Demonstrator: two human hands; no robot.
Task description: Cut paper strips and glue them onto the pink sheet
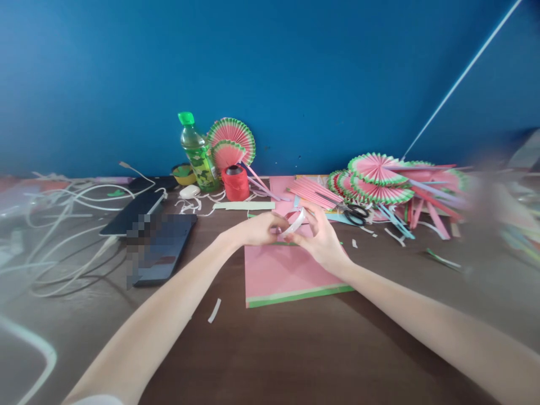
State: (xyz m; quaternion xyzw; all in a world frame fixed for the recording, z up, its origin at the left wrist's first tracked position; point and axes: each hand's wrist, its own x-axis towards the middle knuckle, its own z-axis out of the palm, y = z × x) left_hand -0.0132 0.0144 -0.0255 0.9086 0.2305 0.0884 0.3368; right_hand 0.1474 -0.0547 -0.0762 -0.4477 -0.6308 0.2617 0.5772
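Note:
Both my hands meet above a pink paper sheet [287,273] with a green lower edge that lies on the brown table [295,349]. Between them is a small white tape roll [294,223]. My left hand [258,229] is closed, its fingertips pinching at the roll's left side. My right hand [321,236] curls round the roll from the right, thumb and fingers gripping its rim. The roll is tilted and held a little above the sheet.
Black scissors [357,214] lie just right of my hands beside a pile of pink-and-green folded paper fans [379,183] and strips. At the back stand a green bottle [197,152], a red spool [235,183] and upright fans. Left: tablets [162,247], white cables [63,225].

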